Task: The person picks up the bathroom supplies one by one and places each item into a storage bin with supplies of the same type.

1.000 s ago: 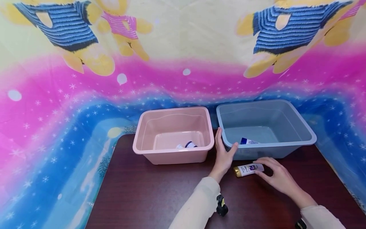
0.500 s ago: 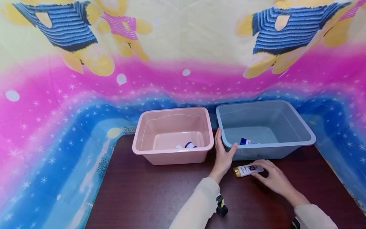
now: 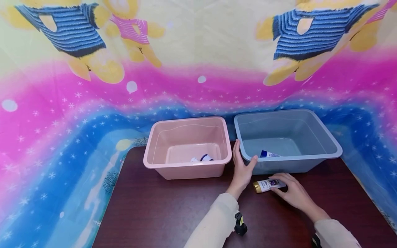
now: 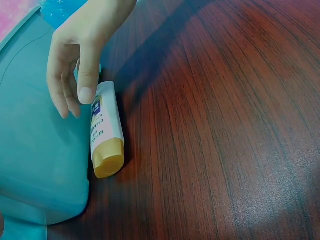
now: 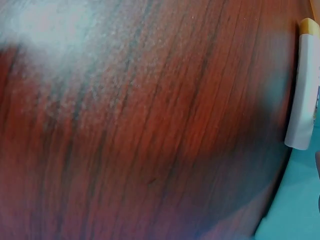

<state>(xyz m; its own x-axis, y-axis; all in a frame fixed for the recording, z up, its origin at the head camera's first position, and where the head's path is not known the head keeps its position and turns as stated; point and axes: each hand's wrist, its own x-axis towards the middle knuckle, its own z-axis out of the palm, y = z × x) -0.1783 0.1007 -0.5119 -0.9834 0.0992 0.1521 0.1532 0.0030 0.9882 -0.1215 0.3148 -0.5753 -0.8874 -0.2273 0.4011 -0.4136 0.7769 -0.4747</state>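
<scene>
A white squeeze tube [image 3: 263, 186] with a gold cap and a purple label patch lies on the table, just in front of the blue-grey bin [image 3: 288, 157]. My right hand [image 3: 294, 193] arches over the tube's plain end, thumb on the near side and fingers on the far side. In the left wrist view the right thumb [image 4: 88, 75] overlaps that end, and a gap shows between thumb and fingers. My left hand [image 3: 242, 172] rests with fairly straight fingers against the bin's front left corner. The right wrist view shows the tube [image 5: 302, 90] at its right edge, with barely any hand.
Left of the blue-grey bin stands a pink bin [image 3: 187, 164], with a white, dark-banded item [image 3: 206, 157] in it. A blue and white item [image 3: 269, 154] lies inside the blue-grey bin. Both bins stand at the back of the dark wooden table [image 3: 167, 210], before a printed cloth [image 3: 198, 82].
My right hand has slid slightly left along the tube, from its end toward the label. The tube and bins stay put, and my left hand keeps its place at the bin corner.
</scene>
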